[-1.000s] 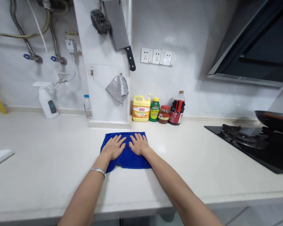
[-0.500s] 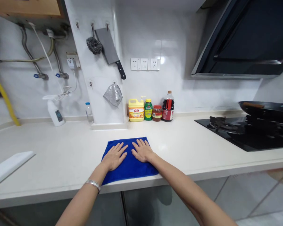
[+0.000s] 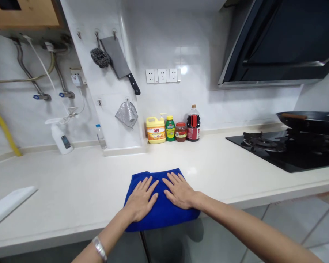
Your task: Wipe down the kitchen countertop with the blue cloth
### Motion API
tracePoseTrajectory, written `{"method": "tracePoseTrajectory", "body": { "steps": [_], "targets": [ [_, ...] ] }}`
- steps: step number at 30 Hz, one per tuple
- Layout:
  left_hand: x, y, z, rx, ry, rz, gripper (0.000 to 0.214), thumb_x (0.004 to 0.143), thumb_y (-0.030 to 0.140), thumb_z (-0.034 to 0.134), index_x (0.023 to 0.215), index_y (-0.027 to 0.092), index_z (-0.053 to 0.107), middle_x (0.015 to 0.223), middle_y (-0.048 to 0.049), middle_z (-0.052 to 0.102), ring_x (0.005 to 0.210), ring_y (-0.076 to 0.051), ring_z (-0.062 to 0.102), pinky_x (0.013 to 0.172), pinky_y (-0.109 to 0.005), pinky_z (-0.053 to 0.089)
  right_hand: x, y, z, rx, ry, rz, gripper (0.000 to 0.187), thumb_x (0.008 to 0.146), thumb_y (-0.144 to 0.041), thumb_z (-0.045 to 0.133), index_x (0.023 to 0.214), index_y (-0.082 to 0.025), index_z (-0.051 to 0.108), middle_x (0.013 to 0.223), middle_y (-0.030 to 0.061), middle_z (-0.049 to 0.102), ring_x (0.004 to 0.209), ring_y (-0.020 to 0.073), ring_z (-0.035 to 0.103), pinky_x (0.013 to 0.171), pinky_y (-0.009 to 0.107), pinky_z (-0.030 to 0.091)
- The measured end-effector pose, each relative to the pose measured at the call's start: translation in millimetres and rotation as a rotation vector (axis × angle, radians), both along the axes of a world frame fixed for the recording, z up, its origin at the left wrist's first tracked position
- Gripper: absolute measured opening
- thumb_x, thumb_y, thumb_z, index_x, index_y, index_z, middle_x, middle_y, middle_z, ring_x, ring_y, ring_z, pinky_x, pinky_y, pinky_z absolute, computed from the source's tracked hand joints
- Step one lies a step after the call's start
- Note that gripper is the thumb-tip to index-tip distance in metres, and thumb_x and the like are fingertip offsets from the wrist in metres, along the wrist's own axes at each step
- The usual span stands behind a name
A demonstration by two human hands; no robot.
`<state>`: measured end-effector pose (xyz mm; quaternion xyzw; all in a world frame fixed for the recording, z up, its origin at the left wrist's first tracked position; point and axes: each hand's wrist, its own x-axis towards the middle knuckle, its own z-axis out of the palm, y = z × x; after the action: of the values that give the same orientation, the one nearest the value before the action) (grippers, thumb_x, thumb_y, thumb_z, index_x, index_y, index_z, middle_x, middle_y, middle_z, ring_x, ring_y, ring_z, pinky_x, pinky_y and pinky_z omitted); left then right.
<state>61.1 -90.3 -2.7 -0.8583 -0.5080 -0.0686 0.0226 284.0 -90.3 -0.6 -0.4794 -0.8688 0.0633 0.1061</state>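
Observation:
A blue cloth point(image 3: 164, 215) lies spread on the pale countertop point(image 3: 79, 190), its near edge hanging over the counter's front. My left hand point(image 3: 141, 200) rests flat on the cloth's left half, fingers spread and pointing away from me. On its right half lies my right hand point(image 3: 178, 190), palm down with fingers apart. Neither hand grips anything. Small wrinkles show along the cloth's far edge. A silver bracelet point(image 3: 99, 249) is round my left wrist.
Against the wall stand a yellow detergent jug point(image 3: 156, 130), a green bottle point(image 3: 170, 128), a red-lidded jar point(image 3: 181, 132) and a dark sauce bottle point(image 3: 193, 124). A cleaver point(image 3: 116, 58) hangs above. To the right is a gas hob point(image 3: 265, 153) with a wok point(image 3: 315, 119); a spray bottle point(image 3: 59, 137) stands left.
Both hands and the cloth have slid toward me and slightly right. The cloth's near edge now hangs further over the counter's front. The camera view has shifted a little.

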Motion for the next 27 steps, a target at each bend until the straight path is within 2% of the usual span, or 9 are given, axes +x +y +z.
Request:
{"method": "tracePoseTrajectory", "body": {
  "steps": [7, 13, 18, 22, 27],
  "targets": [
    [46.8, -5.0, 8.8, -0.051, 0.009, 0.005, 0.061, 0.099, 0.054, 0.026, 0.153, 0.026, 0.028, 0.161, -0.0091, 0.017, 0.149, -0.026, 0.012, 0.123, -0.052, 0.017, 42.3, 3.8, -0.3, 0.025, 0.015, 0.017, 0.062, 0.101, -0.050, 0.028, 0.154, -0.017, 0.032, 0.162, 0.0142, 0.020, 0.150, 0.0293, 0.013, 0.121, 0.049, 0.011],
    [98.1, 5.7, 15.8, -0.109, 0.021, -0.034, 0.062, 0.099, 0.052, 0.025, 0.154, 0.023, 0.025, 0.162, -0.0109, 0.014, 0.150, -0.027, 0.008, 0.124, -0.051, 0.014, 91.1, 12.3, -7.7, 0.081, -0.001, -0.034, 0.061, 0.101, -0.051, 0.029, 0.153, -0.020, 0.034, 0.161, 0.0117, 0.025, 0.149, 0.0275, 0.019, 0.122, 0.050, 0.015],
    [132.7, 26.5, 18.1, -0.133, 0.007, -0.094, 0.062, 0.099, 0.050, 0.025, 0.154, 0.021, 0.025, 0.162, -0.0123, 0.013, 0.150, -0.027, 0.006, 0.124, -0.052, 0.013, 117.7, 21.2, -14.9, 0.110, -0.030, -0.100, 0.063, 0.101, -0.050, 0.026, 0.153, -0.015, 0.035, 0.160, 0.0119, 0.027, 0.149, 0.0265, 0.020, 0.122, 0.048, 0.016],
    [149.7, 50.1, 16.0, -0.168, -0.015, -0.145, 0.063, 0.099, 0.051, 0.025, 0.154, 0.020, 0.025, 0.162, -0.0113, 0.011, 0.150, -0.027, 0.005, 0.124, -0.052, 0.011, 122.9, 31.9, -19.4, 0.124, -0.042, -0.177, 0.063, 0.100, -0.043, 0.025, 0.152, -0.008, 0.034, 0.160, 0.0141, 0.026, 0.149, 0.0256, 0.019, 0.123, 0.045, 0.013],
    [165.4, 79.0, 13.6, -0.162, -0.032, -0.135, 0.063, 0.098, 0.050, 0.024, 0.153, 0.021, 0.028, 0.162, -0.0089, 0.012, 0.151, -0.027, 0.008, 0.125, -0.051, 0.010, 126.2, 52.9, -17.9, 0.087, -0.061, -0.281, 0.064, 0.099, -0.041, 0.024, 0.153, -0.007, 0.030, 0.161, 0.0149, 0.023, 0.149, 0.0269, 0.018, 0.122, 0.046, 0.012]
  ]
}}
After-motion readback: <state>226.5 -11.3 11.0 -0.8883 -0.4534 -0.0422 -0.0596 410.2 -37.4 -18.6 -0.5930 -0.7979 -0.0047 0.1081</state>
